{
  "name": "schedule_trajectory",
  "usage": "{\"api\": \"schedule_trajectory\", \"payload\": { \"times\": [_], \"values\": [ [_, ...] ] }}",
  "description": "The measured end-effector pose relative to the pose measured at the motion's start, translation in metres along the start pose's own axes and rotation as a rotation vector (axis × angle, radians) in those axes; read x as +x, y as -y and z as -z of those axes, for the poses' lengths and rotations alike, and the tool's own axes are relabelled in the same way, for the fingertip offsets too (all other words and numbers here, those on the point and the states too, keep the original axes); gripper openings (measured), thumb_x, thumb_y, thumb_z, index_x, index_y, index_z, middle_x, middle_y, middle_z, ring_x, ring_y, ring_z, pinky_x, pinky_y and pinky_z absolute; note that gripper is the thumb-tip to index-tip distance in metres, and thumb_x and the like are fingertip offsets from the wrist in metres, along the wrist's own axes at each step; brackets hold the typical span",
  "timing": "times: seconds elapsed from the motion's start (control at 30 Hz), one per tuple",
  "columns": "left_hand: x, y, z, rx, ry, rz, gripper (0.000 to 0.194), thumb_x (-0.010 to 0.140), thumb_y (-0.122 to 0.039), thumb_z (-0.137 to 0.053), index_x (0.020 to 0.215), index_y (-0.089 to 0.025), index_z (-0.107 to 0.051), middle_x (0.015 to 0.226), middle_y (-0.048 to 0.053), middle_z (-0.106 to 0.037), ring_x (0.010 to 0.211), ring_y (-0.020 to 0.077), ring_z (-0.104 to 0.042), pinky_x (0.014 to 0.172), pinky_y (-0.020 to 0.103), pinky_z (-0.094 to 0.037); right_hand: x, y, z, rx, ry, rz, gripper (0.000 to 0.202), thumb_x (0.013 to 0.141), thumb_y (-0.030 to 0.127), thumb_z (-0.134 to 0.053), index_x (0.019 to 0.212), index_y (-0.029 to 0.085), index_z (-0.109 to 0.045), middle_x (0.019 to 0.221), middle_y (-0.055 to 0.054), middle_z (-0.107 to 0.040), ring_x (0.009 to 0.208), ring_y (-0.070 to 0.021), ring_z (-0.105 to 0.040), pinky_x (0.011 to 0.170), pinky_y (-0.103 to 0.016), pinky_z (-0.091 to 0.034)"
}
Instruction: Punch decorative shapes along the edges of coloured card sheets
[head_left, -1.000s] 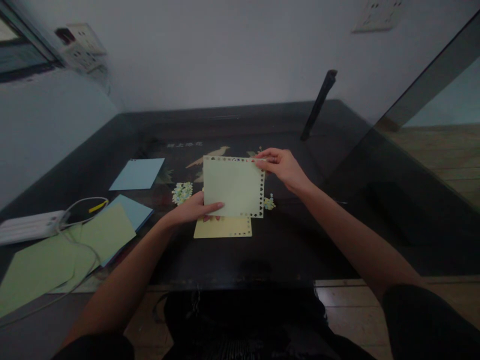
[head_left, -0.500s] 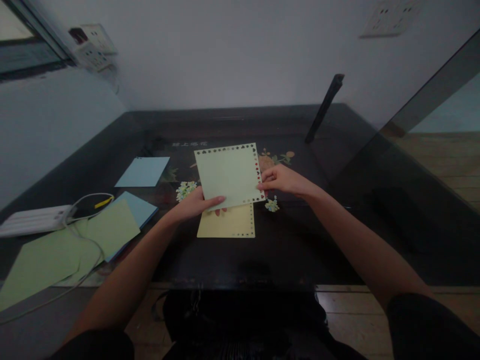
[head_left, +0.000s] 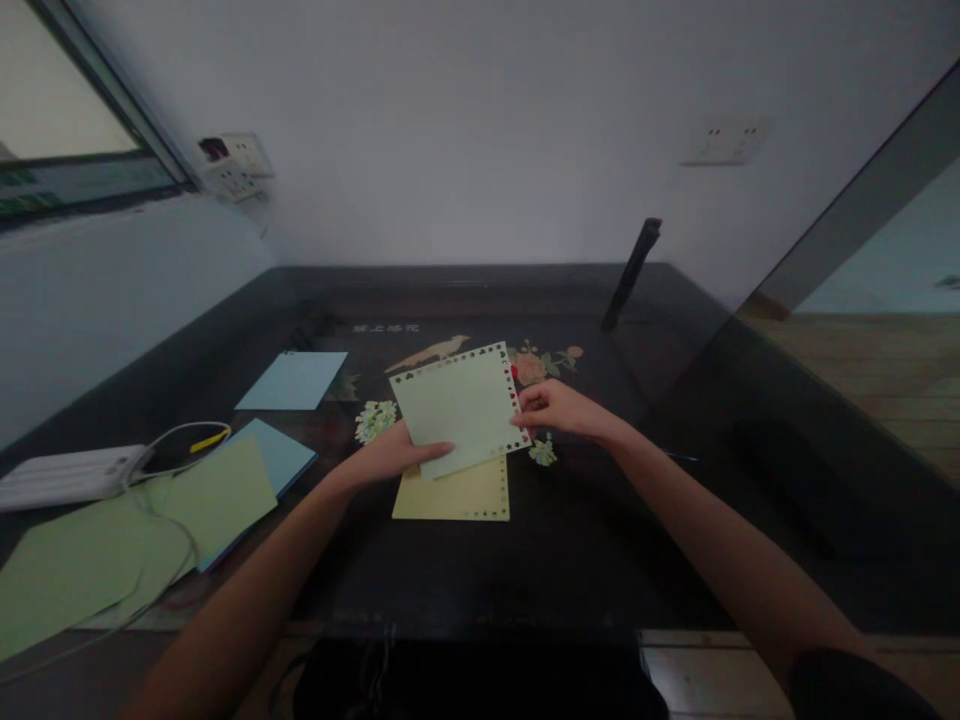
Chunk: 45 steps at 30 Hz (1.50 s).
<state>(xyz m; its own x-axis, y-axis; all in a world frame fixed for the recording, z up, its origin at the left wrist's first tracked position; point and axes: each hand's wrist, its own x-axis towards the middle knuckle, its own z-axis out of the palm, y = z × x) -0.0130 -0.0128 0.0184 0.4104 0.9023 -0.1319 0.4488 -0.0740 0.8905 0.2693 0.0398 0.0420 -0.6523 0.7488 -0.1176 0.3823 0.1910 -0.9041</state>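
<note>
Between both hands I hold a pale green sheet of paper, tilted, with small punched shapes along its top and right edges. My left hand grips the lower left corner, its thumb lying on top. At the right edge, my right hand pinches the sheet with thumb and fingers. A yellow sheet of paper lies flat on the dark table below, partly hidden by the green one; punched shapes show along its right and bottom edges.
On the left lie a light blue sheet, more green sheets and blue paper. A white power strip with a cable sits there. A black upright bar stands at the table's back right.
The green sheet has tilted, its right side turned up relative to the left. My view has tipped upward, so everything sits lower in the picture. Both hands keep their hold.
</note>
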Motion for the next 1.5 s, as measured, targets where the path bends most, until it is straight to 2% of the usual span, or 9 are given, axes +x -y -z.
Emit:
{"api": "schedule_trajectory", "payload": {
  "times": [0.17, 0.33, 0.57, 0.87, 1.0, 1.1, 1.3, 1.4, 1.5],
  "values": [
    [0.004, 0.000, -0.002, -0.022, -0.138, 0.015, 0.042, 0.073, -0.039, -0.063, 0.108, -0.015, -0.061, 0.109, 0.013, -0.068, 0.092, 0.0255, -0.064, 0.080, 0.040, -0.052, 0.008, -0.010, 0.009, 0.005, -0.233, 0.026, 0.025, 0.082, 0.039, -0.055, 0.075, 0.016, -0.063, 0.064, -0.003, -0.064, 0.058, -0.0127, -0.058, 0.056, -0.026, -0.044],
    [0.009, 0.002, -0.005, -0.160, -0.197, 0.102, 0.035, 0.075, -0.042, -0.061, 0.096, -0.014, -0.059, 0.078, 0.009, -0.071, 0.052, 0.0164, -0.059, 0.048, 0.029, -0.048, 0.041, -0.039, 0.018, -0.233, -0.594, 0.000, 0.019, 0.079, 0.028, -0.059, 0.090, 0.014, -0.065, 0.077, -0.006, -0.068, 0.067, -0.0142, -0.060, 0.064, -0.027, -0.045],
    [0.010, 0.005, -0.004, -0.152, -0.220, 0.050, 0.032, 0.079, -0.046, -0.058, 0.071, -0.015, -0.058, 0.059, 0.004, -0.064, 0.038, 0.0085, -0.043, 0.040, 0.023, -0.033, 0.078, -0.046, 0.013, -0.593, -0.548, -0.094, 0.026, 0.084, 0.037, -0.054, 0.092, 0.018, -0.070, 0.085, -0.007, -0.069, 0.075, -0.0164, -0.062, 0.061, -0.024, -0.042],
    [0.006, -0.009, -0.008, -0.216, -0.187, 0.070, 0.029, 0.073, -0.042, -0.064, 0.078, -0.014, -0.059, 0.062, 0.003, -0.066, 0.038, 0.0097, -0.050, 0.042, 0.022, -0.029, 0.085, -0.052, 0.015, -0.597, -0.576, -0.114, 0.025, 0.081, 0.037, -0.058, 0.088, 0.017, -0.072, 0.088, -0.009, -0.067, 0.078, -0.0188, -0.061, 0.062, -0.025, -0.041],
    [0.007, -0.010, -0.012, -0.206, -0.193, 0.067, 0.027, 0.072, -0.038, -0.064, 0.078, -0.013, -0.058, 0.066, 0.005, -0.068, 0.039, 0.0088, -0.051, 0.042, 0.021, -0.028, 0.078, -0.051, 0.016, -0.507, -0.608, -0.093, 0.021, 0.083, 0.031, -0.056, 0.088, 0.016, -0.069, 0.082, -0.008, -0.068, 0.074, -0.0166, -0.061, 0.064, -0.025, -0.043],
    [0.007, -0.010, -0.018, -0.208, -0.197, 0.072, 0.027, 0.073, -0.038, -0.063, 0.080, -0.012, -0.059, 0.071, 0.007, -0.070, 0.039, 0.0084, -0.051, 0.042, 0.021, -0.028, 0.056, -0.046, 0.016, -0.329, -0.617, -0.059, 0.022, 0.084, 0.031, -0.053, 0.096, 0.016, -0.064, 0.083, -0.006, -0.068, 0.069, -0.0149, -0.062, 0.059, -0.025, -0.045],
    [0.009, -0.022, -0.042, -0.298, -0.223, 0.078, 0.030, 0.073, -0.039, -0.064, 0.080, -0.010, -0.061, 0.075, 0.010, -0.070, 0.042, 0.0084, -0.051, 0.043, 0.021, -0.032, -0.023, -0.025, -0.001, 0.499, -0.482, -0.013, 0.031, 0.072, 0.033, -0.070, 0.099, 0.021, -0.059, 0.083, -0.002, -0.063, 0.058, -0.0100, -0.060, 0.045, -0.020, -0.041],
    [0.013, -0.035, -0.054, -0.324, -0.183, 0.071, 0.031, 0.074, -0.040, -0.062, 0.081, -0.010, -0.061, 0.076, 0.011, -0.070, 0.043, 0.0091, -0.052, 0.042, 0.022, -0.033, -0.052, -0.014, -0.015, 0.716, -0.415, -0.046, 0.035, 0.067, 0.027, -0.076, 0.098, 0.021, -0.062, 0.088, 0.000, -0.061, 0.067, -0.0104, -0.064, 0.060, -0.022, -0.051],
    [0.018, -0.040, -0.063, -0.269, -0.165, 0.067, 0.032, 0.076, -0.042, -0.060, 0.081, -0.010, -0.062, 0.072, 0.009, -0.069, 0.042, 0.0095, -0.051, 0.042, 0.022, -0.034, -0.064, -0.010, -0.026, 0.869, -0.434, -0.043, 0.031, 0.069, 0.029, -0.075, 0.096, 0.021, -0.062, 0.090, 0.000, -0.062, 0.072, -0.0126, -0.066, 0.073, -0.029, -0.054]
  ]
}}
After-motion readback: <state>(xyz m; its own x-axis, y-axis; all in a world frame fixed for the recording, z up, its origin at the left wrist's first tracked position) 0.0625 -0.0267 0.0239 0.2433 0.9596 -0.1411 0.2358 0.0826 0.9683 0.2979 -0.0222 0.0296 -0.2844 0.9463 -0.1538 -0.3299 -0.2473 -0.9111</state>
